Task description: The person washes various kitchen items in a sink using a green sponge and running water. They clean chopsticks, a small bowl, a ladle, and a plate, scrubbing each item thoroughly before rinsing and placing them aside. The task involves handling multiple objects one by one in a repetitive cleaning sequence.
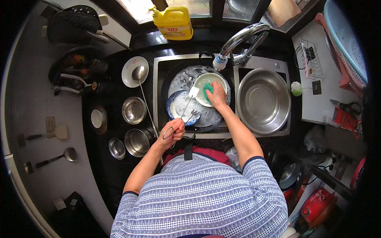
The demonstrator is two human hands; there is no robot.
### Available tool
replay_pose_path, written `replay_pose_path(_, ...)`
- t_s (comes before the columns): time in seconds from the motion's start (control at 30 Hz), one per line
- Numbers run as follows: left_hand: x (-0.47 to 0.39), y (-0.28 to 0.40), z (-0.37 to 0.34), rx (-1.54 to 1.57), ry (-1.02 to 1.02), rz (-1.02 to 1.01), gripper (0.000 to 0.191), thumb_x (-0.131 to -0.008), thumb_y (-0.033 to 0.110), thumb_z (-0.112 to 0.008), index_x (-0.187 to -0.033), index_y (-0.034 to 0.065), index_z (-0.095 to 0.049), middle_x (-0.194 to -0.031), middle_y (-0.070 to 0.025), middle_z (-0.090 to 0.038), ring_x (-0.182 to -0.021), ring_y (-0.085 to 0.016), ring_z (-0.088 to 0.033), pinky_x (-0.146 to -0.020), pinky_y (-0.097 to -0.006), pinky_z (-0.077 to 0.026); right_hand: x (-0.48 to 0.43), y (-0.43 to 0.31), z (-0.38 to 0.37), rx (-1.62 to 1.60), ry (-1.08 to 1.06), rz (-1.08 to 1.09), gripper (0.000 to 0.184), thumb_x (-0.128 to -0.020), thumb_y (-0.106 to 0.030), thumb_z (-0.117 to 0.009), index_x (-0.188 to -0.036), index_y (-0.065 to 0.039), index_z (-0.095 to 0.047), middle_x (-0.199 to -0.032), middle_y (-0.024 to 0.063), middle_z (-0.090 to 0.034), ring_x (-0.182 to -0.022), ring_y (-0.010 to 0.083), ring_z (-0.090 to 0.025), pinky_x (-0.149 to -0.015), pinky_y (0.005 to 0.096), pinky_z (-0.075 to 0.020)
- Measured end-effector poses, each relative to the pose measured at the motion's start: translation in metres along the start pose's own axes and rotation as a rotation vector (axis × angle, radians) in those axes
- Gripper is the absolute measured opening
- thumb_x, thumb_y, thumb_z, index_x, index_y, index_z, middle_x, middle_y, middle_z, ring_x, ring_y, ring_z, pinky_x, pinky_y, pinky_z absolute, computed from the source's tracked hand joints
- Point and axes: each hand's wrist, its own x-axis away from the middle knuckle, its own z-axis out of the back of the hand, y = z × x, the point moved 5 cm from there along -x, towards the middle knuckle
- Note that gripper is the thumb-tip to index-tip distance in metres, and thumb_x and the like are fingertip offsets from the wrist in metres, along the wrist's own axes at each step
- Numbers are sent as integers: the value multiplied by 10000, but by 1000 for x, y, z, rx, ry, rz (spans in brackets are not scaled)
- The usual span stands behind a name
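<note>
My right hand [218, 95] presses a green scrubbing pad [207, 91] against the inside of a white bowl [204, 79]. My left hand [173, 131] grips a thin metal utensil [186, 109] with a bent loop at its near end; its flat, whitish head reaches the bowl's left edge. A second metal utensil with a forked tip [194, 112] extends from near the same hand; whether it is held too, I cannot tell. Below them a blue-rimmed plate [170, 110] lies partly in suds. All this is over a large dark wok [165, 80] of soapy water in the left sink basin.
A steel basin [259, 101] fills the right sink. The chrome faucet [238, 37] arches overhead. On the left counter are a white bowl [128, 74] with a ladle [140, 73] across it, and steel bowls [134, 110]. A yellow detergent jug [175, 25] stands behind.
</note>
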Motion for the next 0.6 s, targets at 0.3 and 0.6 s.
replay_pose_path(0.3,-16,12,0,-104,119,16,270,-1001,318,-474,-846,96,-479,-671,51,-322,-504,-26,-237,-436,-187,-179,21,-26,43,-196,106,132,281,-774,-91,-640,-1041,-38,-573,-1022,158,-575,-979,333,-570,-874,421,-467)
replay_pose_path(0.6,-41,60,-42,-1549,174,-430,485,-776,-93,-612,-1205,131,-581,-1300,-199,-335,-932,-350,-618,-836,-395,-513,-17,-19,110,-252,177,73,110,-822,-80,-592,-917,-35,-629,-797,105,-664,-726,204,-658,-671,328,-515)
